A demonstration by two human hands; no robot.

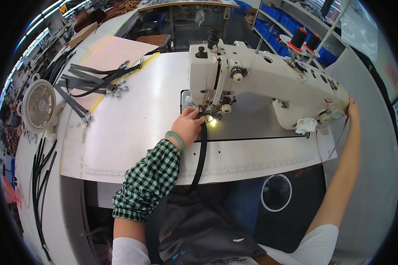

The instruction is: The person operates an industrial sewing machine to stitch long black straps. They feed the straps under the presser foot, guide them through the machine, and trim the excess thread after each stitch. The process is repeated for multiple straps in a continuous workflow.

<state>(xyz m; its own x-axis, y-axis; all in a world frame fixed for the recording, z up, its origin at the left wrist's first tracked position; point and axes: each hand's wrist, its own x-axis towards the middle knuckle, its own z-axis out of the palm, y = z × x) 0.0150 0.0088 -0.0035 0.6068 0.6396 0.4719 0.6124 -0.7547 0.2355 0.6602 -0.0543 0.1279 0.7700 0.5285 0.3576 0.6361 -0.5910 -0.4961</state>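
My left hand [189, 126], with a green bangle at its wrist, pinches a black webbing strap [202, 150] beside the presser foot [210, 109] of a white sewing machine [256, 66]. From the fingers the strap hangs over the table's front edge toward my lap. A small lamp lights the spot by the needle. At the machine's far right end, my right hand [353, 110] curls round the handwheel; the wheel itself is mostly hidden behind hand and housing.
Black straps with metal hardware [104, 79] lie on the table's left part. Further left stand a small white fan [39, 106] and more loose straps [42, 176]. Thread spools [298, 39] stand behind the machine at right. A white cloth wad [306, 126] sits at its base.
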